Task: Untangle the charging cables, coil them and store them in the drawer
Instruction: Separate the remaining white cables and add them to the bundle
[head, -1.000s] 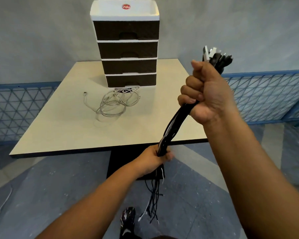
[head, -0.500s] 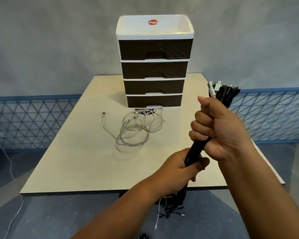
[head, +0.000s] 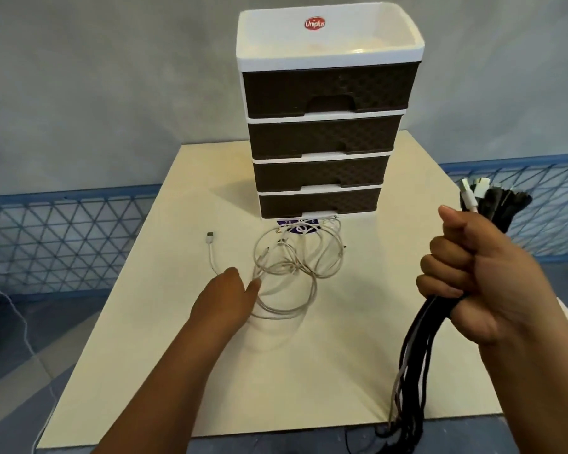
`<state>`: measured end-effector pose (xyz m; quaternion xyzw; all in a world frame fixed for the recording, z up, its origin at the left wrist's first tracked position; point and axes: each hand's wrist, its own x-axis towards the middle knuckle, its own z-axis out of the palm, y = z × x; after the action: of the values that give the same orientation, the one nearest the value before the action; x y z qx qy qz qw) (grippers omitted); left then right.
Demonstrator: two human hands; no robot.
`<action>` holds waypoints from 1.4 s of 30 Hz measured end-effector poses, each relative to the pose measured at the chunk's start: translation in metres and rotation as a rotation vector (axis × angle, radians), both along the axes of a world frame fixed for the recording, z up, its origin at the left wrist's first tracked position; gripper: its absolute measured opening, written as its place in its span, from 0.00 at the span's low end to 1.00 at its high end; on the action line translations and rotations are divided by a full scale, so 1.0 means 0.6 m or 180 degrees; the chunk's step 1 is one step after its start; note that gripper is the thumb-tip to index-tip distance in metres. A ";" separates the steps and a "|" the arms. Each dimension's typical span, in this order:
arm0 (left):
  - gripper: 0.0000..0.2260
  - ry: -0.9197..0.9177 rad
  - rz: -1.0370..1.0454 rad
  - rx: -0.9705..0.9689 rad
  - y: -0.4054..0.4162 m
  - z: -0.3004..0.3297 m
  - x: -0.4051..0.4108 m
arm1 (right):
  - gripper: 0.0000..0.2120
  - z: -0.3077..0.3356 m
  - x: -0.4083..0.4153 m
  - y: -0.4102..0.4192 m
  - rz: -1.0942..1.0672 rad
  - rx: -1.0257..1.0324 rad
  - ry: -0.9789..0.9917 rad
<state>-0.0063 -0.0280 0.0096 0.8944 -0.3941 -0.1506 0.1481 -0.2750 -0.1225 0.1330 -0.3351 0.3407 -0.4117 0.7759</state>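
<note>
Gripping a bundle of black charging cables (head: 416, 352) in a closed fist, the right hand (head: 482, 276) is raised over the table's right edge; plug ends stand above it. Left hand (head: 223, 299), fingers extended, reaches the tangled white cables (head: 292, 267) lying before the closed four-drawer unit (head: 325, 132) on the cream table (head: 276, 371). Blue mesh fencing (head: 63, 244) and grey wall (head: 96, 77) stand behind.
</note>
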 end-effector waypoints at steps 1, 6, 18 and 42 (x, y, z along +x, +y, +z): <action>0.16 0.0128 0.0027 0.0201 -0.001 -0.013 0.006 | 0.23 -0.001 0.005 -0.004 -0.0009 0.0016 0.0023; 0.10 0.0735 0.0106 -0.0341 -0.010 -0.025 0.011 | 0.23 -0.010 0.037 -0.014 0.0077 0.0093 0.0120; 0.02 -0.0625 -0.1126 -0.1845 -0.059 0.190 0.014 | 0.23 -0.011 0.079 -0.017 0.0651 0.0080 0.0420; 0.03 0.0744 -0.1400 -0.3138 -0.086 0.239 -0.035 | 0.07 -0.009 0.104 -0.009 0.0585 -0.0195 0.0601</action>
<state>-0.0271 -0.0795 0.1530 0.5931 -0.5765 -0.0740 0.5572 -0.2128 -0.1281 0.1273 -0.4258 0.3674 -0.3157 0.7642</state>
